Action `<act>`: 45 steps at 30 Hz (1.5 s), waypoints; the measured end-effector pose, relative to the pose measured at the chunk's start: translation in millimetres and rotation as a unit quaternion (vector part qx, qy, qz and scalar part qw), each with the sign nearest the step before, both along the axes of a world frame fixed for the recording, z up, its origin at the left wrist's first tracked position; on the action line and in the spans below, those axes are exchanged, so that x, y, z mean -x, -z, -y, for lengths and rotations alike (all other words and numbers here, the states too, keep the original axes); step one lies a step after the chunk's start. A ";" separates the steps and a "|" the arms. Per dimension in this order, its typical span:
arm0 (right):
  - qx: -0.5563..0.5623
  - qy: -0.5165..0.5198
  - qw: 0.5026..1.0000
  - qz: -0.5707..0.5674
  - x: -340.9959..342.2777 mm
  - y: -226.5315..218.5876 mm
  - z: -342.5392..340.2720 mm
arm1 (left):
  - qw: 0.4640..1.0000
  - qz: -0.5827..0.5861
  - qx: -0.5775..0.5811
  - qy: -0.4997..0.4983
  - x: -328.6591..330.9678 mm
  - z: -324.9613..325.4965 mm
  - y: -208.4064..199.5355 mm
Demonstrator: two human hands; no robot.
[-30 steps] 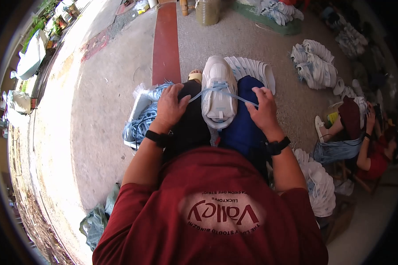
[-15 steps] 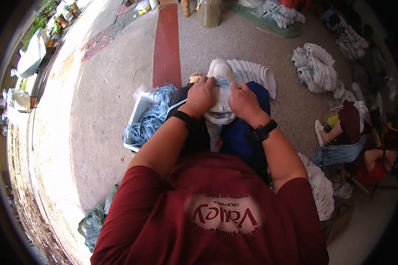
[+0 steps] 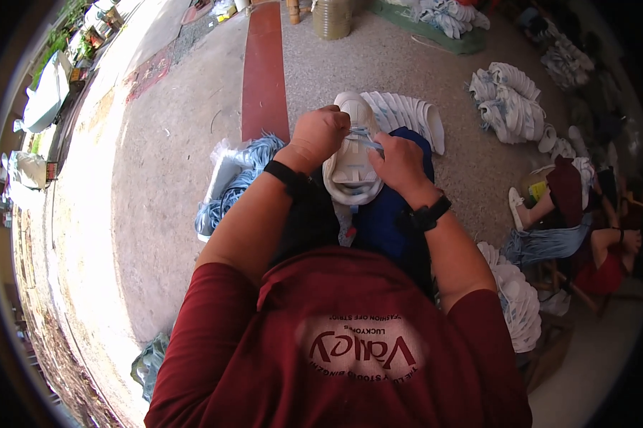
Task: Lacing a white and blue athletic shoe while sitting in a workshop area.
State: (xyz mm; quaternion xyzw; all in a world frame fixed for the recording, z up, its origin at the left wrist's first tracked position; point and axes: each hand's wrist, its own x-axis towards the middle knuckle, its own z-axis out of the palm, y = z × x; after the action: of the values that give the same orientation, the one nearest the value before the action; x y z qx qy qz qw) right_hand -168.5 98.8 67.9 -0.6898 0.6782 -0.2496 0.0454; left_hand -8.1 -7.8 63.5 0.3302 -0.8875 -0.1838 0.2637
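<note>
A white shoe (image 3: 351, 167) rests on my lap, toe pointing away from me. A pale blue lace (image 3: 364, 137) runs across its top. My left hand (image 3: 321, 134) is closed on the lace at the left side of the shoe. My right hand (image 3: 400, 162) pinches the lace at the right side, fingers over the shoe's tongue. Both wrists wear black bands. My legs are covered by black and blue cloth (image 3: 393, 214).
A bundle of pale blue laces in a clear bag (image 3: 228, 182) lies left of my knees. White shoes are stacked in a row ahead (image 3: 407, 114), at the far right (image 3: 510, 100) and by my right side (image 3: 517, 299). Another person (image 3: 571, 214) sits at right.
Both hands moved inward from wide apart, where they pulled the lace ends out sideways, to close together over the top of the shoe.
</note>
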 end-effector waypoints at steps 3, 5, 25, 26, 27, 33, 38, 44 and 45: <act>0.029 -0.005 0.999 -0.026 8.8 -0.9 8.0 | 0.998 0.028 0.056 0.010 -4.4 -1.8 -6.7; 0.053 -0.016 0.998 -0.040 16.2 1.5 10.4 | 0.998 0.029 0.063 0.009 -10.4 -3.0 -6.2; 0.030 0.061 0.996 0.062 130.0 41.5 -110.6 | 0.925 -0.175 -0.324 -0.091 -196.7 -15.3 72.7; 0.003 0.101 0.992 0.077 146.4 48.2 -130.9 | 0.917 -0.162 -0.340 -0.128 -224.3 -20.9 81.5; -0.006 0.127 0.987 0.098 158.2 51.3 -149.8 | 0.895 -0.187 -0.373 -0.161 -257.9 -28.0 99.4; -0.017 0.255 0.965 0.065 234.2 90.9 -292.2 | 0.805 -0.178 -0.458 -0.333 -387.8 -96.3 129.2; -0.042 0.333 0.936 0.109 250.4 119.9 -379.1 | 0.735 -0.160 -0.504 -0.424 -446.6 -154.1 146.5; -0.087 0.397 0.902 0.144 247.2 126.6 -429.6 | 0.713 -0.103 -0.527 -0.451 -484.2 -193.5 175.9; -0.088 0.394 0.908 0.115 249.0 127.8 -437.4 | 0.715 -0.055 -0.508 -0.477 -488.8 -195.3 181.1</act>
State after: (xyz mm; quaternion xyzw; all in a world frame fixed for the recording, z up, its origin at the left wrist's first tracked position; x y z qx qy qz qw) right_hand -417.5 536.2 -59.9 -0.3258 0.9040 -0.2645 0.0814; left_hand 480.7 187.5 -117.6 0.7834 -0.3690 -0.4747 0.1573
